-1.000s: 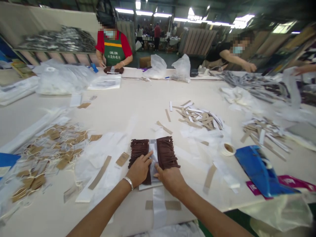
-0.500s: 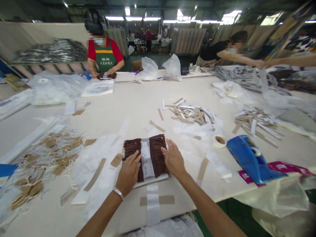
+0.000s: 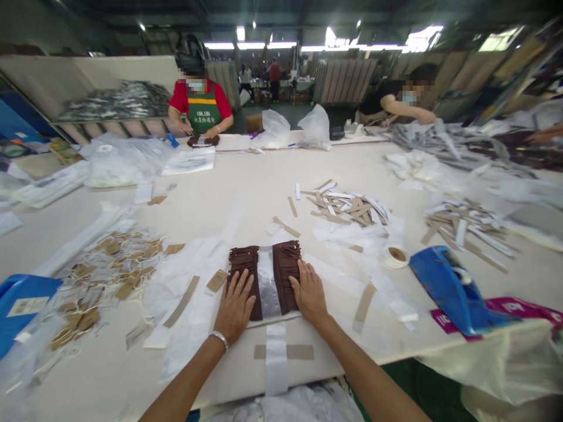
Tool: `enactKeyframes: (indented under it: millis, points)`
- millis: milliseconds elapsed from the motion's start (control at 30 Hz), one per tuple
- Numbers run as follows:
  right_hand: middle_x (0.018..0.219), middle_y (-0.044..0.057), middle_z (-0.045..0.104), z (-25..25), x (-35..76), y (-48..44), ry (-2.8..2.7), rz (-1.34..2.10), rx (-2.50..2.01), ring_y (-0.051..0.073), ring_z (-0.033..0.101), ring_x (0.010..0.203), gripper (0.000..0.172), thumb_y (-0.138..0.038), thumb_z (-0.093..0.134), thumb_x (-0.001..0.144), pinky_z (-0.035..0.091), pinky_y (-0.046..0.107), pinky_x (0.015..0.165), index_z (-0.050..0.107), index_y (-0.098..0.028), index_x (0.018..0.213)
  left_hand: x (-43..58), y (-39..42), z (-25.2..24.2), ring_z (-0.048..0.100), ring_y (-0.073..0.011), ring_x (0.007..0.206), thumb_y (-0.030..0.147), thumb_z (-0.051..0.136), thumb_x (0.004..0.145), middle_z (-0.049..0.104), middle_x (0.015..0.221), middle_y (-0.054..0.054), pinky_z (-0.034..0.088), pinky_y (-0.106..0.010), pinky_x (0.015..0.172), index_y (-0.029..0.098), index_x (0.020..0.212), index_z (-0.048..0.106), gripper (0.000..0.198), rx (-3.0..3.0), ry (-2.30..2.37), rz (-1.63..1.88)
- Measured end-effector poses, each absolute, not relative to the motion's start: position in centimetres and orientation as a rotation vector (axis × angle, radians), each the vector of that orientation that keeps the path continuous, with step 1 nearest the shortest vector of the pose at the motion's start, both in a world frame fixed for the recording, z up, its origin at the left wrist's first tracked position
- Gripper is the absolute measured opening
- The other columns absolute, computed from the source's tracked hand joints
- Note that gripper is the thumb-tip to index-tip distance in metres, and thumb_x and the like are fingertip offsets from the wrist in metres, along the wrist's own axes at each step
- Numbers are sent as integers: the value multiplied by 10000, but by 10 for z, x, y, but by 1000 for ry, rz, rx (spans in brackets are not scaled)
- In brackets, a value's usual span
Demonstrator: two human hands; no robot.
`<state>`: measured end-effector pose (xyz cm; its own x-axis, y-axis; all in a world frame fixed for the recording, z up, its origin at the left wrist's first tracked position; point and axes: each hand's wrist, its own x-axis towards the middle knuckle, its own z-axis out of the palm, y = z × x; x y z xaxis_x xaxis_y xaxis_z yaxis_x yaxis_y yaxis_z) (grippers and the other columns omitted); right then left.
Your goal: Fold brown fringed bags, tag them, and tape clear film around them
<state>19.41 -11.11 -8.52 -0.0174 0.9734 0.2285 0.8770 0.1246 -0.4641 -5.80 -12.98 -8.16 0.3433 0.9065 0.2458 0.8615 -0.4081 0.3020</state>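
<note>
A folded brown fringed textile (image 3: 288, 287) lies flat on the table before me, with a shiny pale band (image 3: 268, 284) down its middle. My left hand (image 3: 236, 305) rests flat on its left side, fingers stretched out. On its right edge lies my right hand (image 3: 309, 291), fingers extended and the thumb slightly apart. A tan tag (image 3: 217, 281) sits just left of the textile. Nearer to me, a pale strip (image 3: 276, 366) crosses a brown strip (image 3: 301, 352) on the table.
Brown and white strips (image 3: 352, 205) are heaped beyond my right hand. A tape roll (image 3: 396, 256) and a blue tape dispenser (image 3: 448, 290) stand to the right. Tan tags with strings (image 3: 132, 281) spread on the left. Two co-workers (image 3: 204, 108) work across the table (image 3: 246, 193).
My left hand has shifted slightly and flattened on the textile's left side; my right hand presses its right edge. The view has turned a little left. The right co-worker's arm has drawn back.
</note>
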Motion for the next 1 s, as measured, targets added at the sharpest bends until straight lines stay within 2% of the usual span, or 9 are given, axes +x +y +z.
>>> enactKeyframes:
  millis: [67, 133, 233, 333, 500, 600, 733, 900, 1000]
  points:
    - [1505, 156, 343, -77, 202, -109, -1845, 381, -1769, 257, 270, 1405, 671, -519, 284, 969, 270, 434, 1124, 239, -93, 1485, -64, -131, -82, 96, -277, 1462, 298, 365, 969, 226, 1571, -74, 207, -571, 1138, 242, 1483, 278, 524, 2442, 1602, 613]
    - [1474, 170, 386, -67, 213, -100, -1672, 522, -1893, 245, 363, 1362, 710, -573, 217, 959, 325, 406, 1092, 231, -91, 1479, -71, -128, -79, 143, -270, 1455, 318, 364, 974, 257, 1561, -79, 241, -563, 1133, 249, 1473, 301, 507, 2371, 1611, 722]
    - [1241, 194, 600, -51, 219, -76, -1528, 687, -2107, 274, 576, 1164, 718, -614, 124, 947, 421, 431, 978, 429, -107, 1352, -76, -117, -69, 253, -224, 1423, 320, 317, 990, 329, 1527, -84, 275, -516, 1144, 251, 1462, 317, 477, 2143, 1828, 1014]
    - [988, 192, 687, -43, 208, -56, -1645, 708, -2116, 293, 671, 975, 649, -597, 173, 954, 466, 444, 876, 563, -124, 1167, -70, -102, -64, 246, -238, 1427, 341, 309, 991, 302, 1541, -82, 287, -522, 1138, 252, 1451, 344, 469, 2102, 1943, 1014]
    - [831, 171, 699, -62, 188, -52, -1854, 391, -2289, 302, 704, 836, 495, -536, 243, 971, 503, 429, 748, 550, -156, 1054, -61, -92, -85, 133, -277, 1456, 403, 307, 985, 191, 1573, -117, 193, -576, 1152, 176, 1508, 181, 583, 2221, 1910, 689]
    - [767, 167, 697, -79, 187, -54, -1921, 257, -2330, 330, 706, 773, 445, -526, 265, 970, 508, 451, 688, 522, -166, 1019, -63, -94, -99, 115, -266, 1459, 421, 295, 983, 158, 1577, -116, 147, -556, 1170, 181, 1522, 83, 626, 2217, 1907, 687]
    - [727, 169, 692, -86, 188, -53, -1933, 217, -2295, 349, 702, 722, 443, -526, 244, 968, 504, 483, 668, 514, -178, 1022, -65, -93, -103, 97, -262, 1462, 442, 294, 978, 132, 1584, -96, 112, -534, 1182, 205, 1524, 77, 633, 2207, 1903, 710]
    - [899, 241, 695, -68, 199, -49, -1779, 591, -2236, 372, 682, 905, 627, -621, 168, 935, 483, 530, 794, 566, -141, 994, -63, -101, -82, 118, -261, 1460, 425, 362, 961, 176, 1578, -131, 118, -506, 1180, 146, 1492, 211, 618, 1997, 1836, 875]
    - [971, 230, 694, -59, 212, -48, -1654, 867, -2084, 331, 668, 975, 709, -709, 190, 883, 486, 488, 855, 614, -145, 959, -66, -112, -68, 194, -237, 1443, 388, 395, 946, 247, 1546, -172, 191, -438, 1163, 107, 1454, 244, 600, 1576, 1821, 1105]
